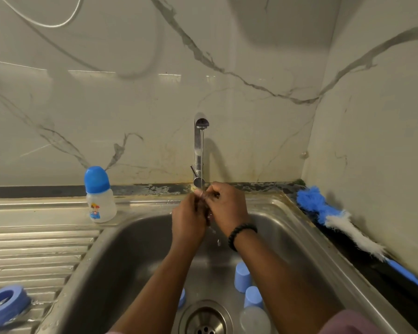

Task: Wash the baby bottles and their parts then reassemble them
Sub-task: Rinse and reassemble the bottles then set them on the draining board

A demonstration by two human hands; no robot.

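Both my hands are raised over the sink, under the thin stream from the tap. My left hand and right hand have fingers curled together around a small item; it is too hidden to identify. One assembled baby bottle with blue cap stands upright on the drainboard, left of the basin. A blue collar ring lies at the drainboard's near left. Two light-blue caps and a clear bottle body sit near the drain. A blue-and-white bottle brush lies along the right counter edge.
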